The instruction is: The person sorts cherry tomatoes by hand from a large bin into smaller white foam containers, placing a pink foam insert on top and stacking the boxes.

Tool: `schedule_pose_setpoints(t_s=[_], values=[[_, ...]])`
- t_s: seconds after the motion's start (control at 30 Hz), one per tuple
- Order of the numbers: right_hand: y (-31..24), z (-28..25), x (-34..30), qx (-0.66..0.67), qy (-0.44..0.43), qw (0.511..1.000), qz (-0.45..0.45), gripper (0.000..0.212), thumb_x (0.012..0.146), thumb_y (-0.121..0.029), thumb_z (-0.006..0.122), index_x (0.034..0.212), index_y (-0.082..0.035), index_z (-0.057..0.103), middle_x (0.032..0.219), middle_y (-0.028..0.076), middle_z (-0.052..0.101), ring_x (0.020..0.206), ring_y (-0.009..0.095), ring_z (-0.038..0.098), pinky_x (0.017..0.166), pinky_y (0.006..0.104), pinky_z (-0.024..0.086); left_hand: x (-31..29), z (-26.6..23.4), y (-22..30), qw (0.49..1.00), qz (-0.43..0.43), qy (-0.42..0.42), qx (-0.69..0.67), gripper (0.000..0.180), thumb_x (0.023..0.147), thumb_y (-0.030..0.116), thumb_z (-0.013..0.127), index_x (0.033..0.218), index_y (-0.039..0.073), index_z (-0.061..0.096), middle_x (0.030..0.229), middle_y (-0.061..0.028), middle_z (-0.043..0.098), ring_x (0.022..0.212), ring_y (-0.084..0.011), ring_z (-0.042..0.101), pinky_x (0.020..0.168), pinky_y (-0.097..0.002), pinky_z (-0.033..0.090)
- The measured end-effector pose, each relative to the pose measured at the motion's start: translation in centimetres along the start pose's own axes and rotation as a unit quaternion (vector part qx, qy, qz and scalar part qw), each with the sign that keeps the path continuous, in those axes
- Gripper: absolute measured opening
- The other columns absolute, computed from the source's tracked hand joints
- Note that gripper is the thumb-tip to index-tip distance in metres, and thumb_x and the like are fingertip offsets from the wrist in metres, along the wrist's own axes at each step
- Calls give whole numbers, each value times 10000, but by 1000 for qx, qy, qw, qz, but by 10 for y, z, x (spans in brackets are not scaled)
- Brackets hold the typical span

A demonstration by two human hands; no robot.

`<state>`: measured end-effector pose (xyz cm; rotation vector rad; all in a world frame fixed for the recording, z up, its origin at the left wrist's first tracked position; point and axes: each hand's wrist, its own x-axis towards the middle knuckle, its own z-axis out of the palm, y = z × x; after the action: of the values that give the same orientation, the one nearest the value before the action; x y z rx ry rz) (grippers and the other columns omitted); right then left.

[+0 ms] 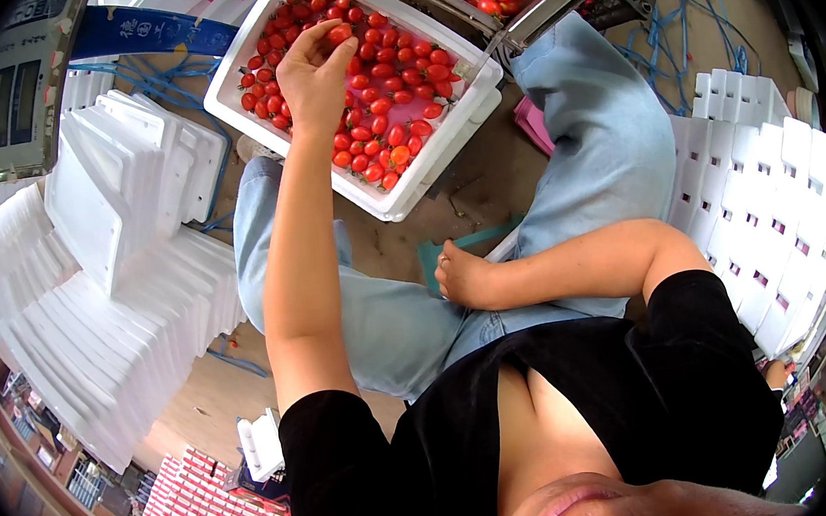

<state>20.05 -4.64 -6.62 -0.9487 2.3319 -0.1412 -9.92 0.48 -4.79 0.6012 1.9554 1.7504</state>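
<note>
"While the left hand (312, 84) pinches a small red oval tomato (340, 34), where exactly is that fruit?"
"Above the upper part of the white rectangular plastic box (443, 138), over many loose red tomatoes (399, 156)."
"Which way does it point?"
"I cannot tell; it looks nearly round from here. The box's long axis runs upper left to lower right."
"And the right hand (467, 277)?"
"Curled loosely closed, near the pale blue denim trousers (610, 139)."

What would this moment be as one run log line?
left hand: pinching red tomato over white box of loose tomatoes | right hand: curled near jeans, contents unclear
</note>
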Motion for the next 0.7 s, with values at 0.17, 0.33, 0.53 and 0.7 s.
schedule_pose_setpoints(t_s=[0.17,0.33,0.53,0.7], values=[[0,-3,-4,6,13,1000,-13,290,896,-241,533,1114,-102,665,1100,99,645,1103,302,578,981,539,366,-11,1,21,966,-39,-58,-248,347,896,-78,577,1243,-72,579,1121,-151,650,1020,-266,673,923,-330,558],[-2,-3,2,21,-29,999,1,320,904,-258,579,1172,-116,681,1220,104,626,1187,307,553,1001,538,349,-14,-6,27,942,-53,-58,-327,361,916,-50,559,1277,-47,574,1180,-140,635,1079,-253,639,985,-323,495],[-3,12,2,-11,56,998,9,246,880,-251,556,1018,-113,705,1041,96,656,1042,301,595,950,531,397,-15,-10,38,930,-52,-58,-359,353,919,-66,541,1269,-40,583,1110,-116,663,1000,-207,645,870,-285,519],[-1,1,5,15,-26,1000,7,308,913,-239,551,1150,-105,695,1172,110,643,1144,305,572,971,529,364,-20,-8,45,934,-74,-74,-342,334,930,-47,560,1260,-9,594,1142,-124,649,993,-231,675,790,-280,547]])
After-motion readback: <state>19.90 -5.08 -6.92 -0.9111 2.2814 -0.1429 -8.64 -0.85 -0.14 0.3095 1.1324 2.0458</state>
